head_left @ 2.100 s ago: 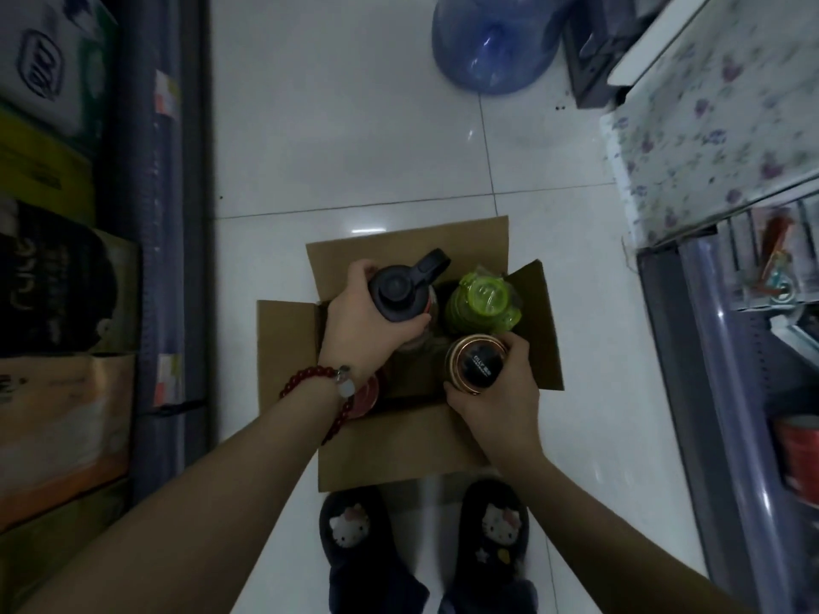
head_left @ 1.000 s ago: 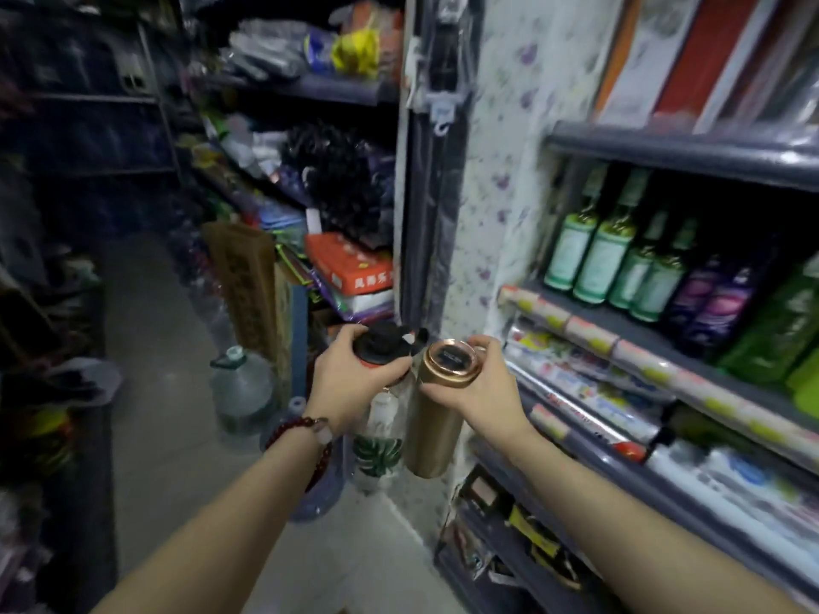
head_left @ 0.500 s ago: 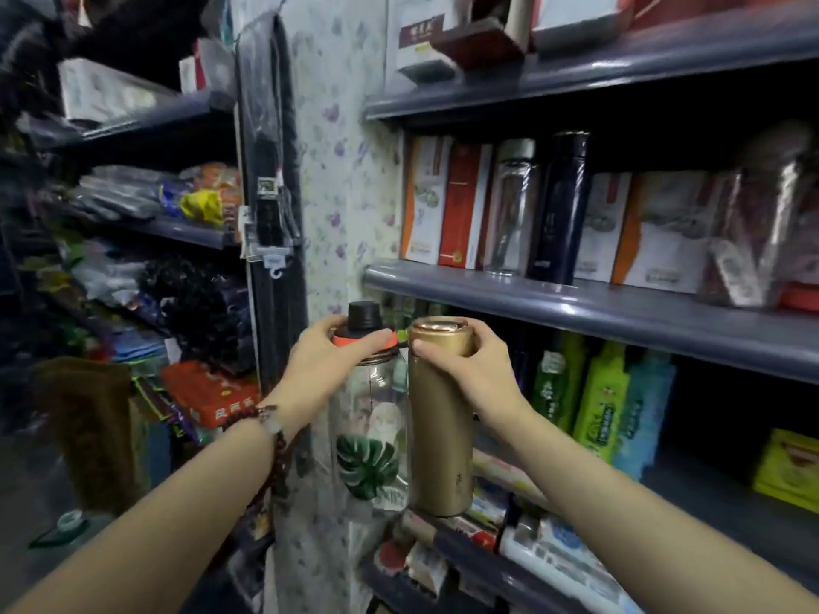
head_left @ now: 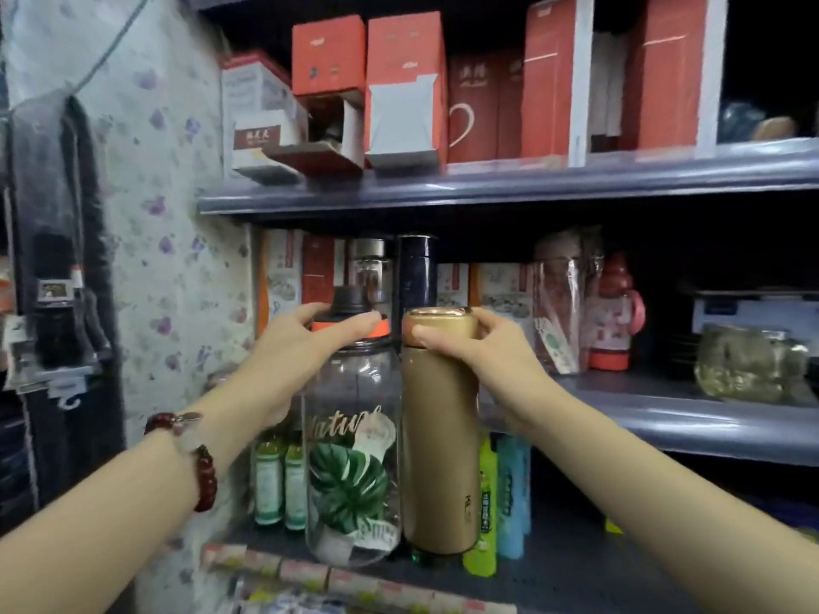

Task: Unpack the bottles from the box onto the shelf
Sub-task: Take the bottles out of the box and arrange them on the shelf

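Both bottles (head_left: 354,436) higher, nearer shelf (head_left: 664,418)

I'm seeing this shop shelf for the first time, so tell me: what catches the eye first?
Two bottles held up side by side in the middle: the left hand grips a clear bottle printed with a green leaf by its orange-ringed cap, and the right hand grips a gold flask by its lid. Behind them, red boxes line the top shelf.
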Action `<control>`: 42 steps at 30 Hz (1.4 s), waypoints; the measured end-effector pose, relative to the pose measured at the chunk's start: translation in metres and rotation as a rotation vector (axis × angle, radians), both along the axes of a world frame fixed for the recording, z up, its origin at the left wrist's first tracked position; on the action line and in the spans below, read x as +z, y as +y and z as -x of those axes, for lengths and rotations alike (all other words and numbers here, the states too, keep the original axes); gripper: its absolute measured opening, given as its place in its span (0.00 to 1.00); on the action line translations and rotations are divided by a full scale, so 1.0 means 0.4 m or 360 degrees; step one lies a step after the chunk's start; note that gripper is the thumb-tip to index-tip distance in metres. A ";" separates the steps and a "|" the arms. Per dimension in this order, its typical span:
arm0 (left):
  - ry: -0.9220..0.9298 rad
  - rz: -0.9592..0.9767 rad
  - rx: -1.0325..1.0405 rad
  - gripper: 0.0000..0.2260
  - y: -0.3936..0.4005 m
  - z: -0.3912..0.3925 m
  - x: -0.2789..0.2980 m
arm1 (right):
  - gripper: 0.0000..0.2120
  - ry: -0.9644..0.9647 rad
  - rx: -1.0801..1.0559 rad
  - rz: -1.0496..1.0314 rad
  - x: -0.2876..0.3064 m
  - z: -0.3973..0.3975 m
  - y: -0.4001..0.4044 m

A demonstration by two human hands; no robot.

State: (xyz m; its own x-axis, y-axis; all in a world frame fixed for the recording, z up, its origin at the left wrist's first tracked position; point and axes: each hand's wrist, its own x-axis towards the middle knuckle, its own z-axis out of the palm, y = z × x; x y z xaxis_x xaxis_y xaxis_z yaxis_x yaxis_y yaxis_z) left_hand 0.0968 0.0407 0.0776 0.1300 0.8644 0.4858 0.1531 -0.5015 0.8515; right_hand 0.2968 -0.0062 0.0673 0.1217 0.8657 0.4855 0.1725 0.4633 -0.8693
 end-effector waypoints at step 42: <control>-0.0145 -0.0311 -0.0273 0.35 0.250 -0.435 0.190 | 0.46 0.0098 -0.0874 -0.0313 0.186 -0.336 0.162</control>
State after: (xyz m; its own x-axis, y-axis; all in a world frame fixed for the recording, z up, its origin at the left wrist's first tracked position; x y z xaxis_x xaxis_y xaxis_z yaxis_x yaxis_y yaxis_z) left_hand 0.2707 0.1407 0.1535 0.2144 0.7221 0.6578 -0.0214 -0.6698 0.7422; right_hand 0.4314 0.0585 0.1416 0.5602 0.5622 0.6084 0.3848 0.4737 -0.7921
